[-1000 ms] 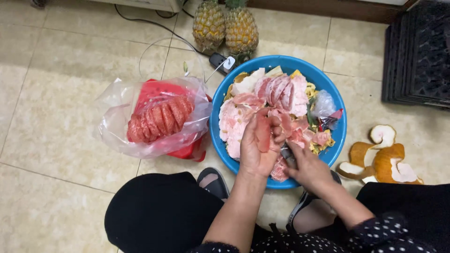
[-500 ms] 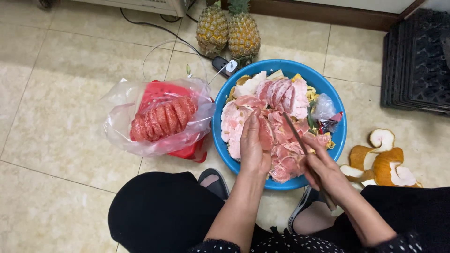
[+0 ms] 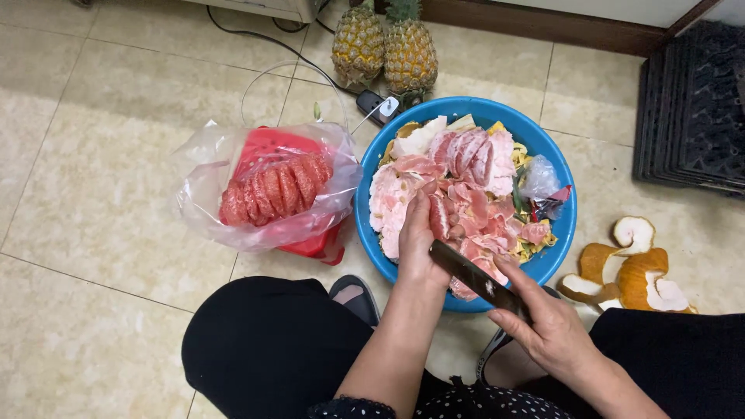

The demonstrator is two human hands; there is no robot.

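A blue basin [image 3: 560,233] on the tiled floor holds pink pomelo segments and pith [image 3: 473,167]. My left hand [image 3: 419,240] grips one pink pomelo segment [image 3: 439,217] over the basin's near side. My right hand [image 3: 543,326] holds a dark knife [image 3: 473,275], its blade lying against the base of my left hand and pointing at the segment. Both hands are just above the basin's front rim.
A clear bag of peeled red segments [image 3: 272,190] lies on a red tray left of the basin. Two pineapples [image 3: 384,46] stand behind it, with a cable and plug. Orange-white peel pieces [image 3: 628,271] lie right. A black mat [image 3: 694,101] is at far right.
My left hand stays on the pink segment over the basin. My right hand has drawn back toward me and the knife blade now lies across, touching the base of my left hand.
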